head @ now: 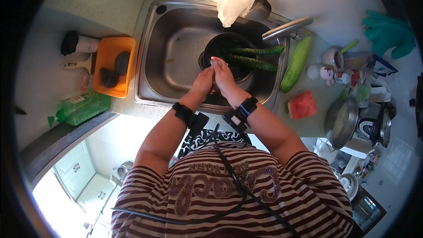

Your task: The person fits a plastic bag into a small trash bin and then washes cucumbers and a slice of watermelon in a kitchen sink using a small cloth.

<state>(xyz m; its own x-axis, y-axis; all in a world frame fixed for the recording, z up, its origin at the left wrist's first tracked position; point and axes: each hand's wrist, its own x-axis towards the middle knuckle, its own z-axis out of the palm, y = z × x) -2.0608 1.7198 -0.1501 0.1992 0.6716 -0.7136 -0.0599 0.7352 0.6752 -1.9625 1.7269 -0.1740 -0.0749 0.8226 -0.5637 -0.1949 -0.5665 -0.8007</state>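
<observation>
My left hand (203,82) and my right hand (223,74) meet over the near left part of a dark round bowl (214,41) in the stainless steel sink (175,49). Their fingers are drawn together and touching. Something small and pale shows at the fingertips, but I cannot tell whether it is a held thing. Two dark green cucumbers, the upper cucumber (261,50) and the lower cucumber (256,62), lean out of the bowl to the right. Their left ends lie in the bowl's shadow.
The faucet (287,29) reaches over the sink's right side, and a translucent plastic bag (236,0) hangs above the back. A pale green gourd (296,62) and a watermelon piece (302,104) lie right. An orange basket (131,67) and a green bottle (87,108) stand left.
</observation>
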